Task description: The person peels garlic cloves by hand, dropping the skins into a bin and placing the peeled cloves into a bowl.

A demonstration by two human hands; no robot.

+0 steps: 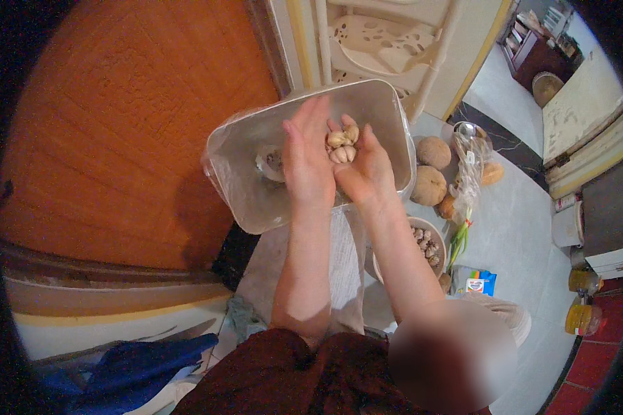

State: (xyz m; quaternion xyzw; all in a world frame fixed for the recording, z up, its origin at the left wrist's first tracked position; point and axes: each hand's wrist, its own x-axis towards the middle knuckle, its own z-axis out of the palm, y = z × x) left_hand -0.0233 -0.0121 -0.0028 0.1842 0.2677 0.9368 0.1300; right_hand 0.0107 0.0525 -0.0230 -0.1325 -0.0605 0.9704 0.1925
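Both my hands are held palm up, side by side, over a rectangular pale plastic bin [254, 207] with a clear plastic liner over its rim. My right hand [368, 174] cups several garlic bulbs [342, 154] in its palm and curled fingers. Flat beside it, my left hand [311, 161] has its fingers extended and nothing visible in it; its inner edge touches the right hand. At the bottom of the bin lies a whitish object [271, 163] with dark bits, partly hidden by my left hand.
Right of the bin, a round basket [441, 233] holds more garlic, partly behind my right forearm. Near it lie round brown produce [429, 185], a clear plastic bag [467, 176] with green stalks below it, and a blue packet [485, 284]. An orange-brown door [135, 129] and white rack [384, 41] stand close.
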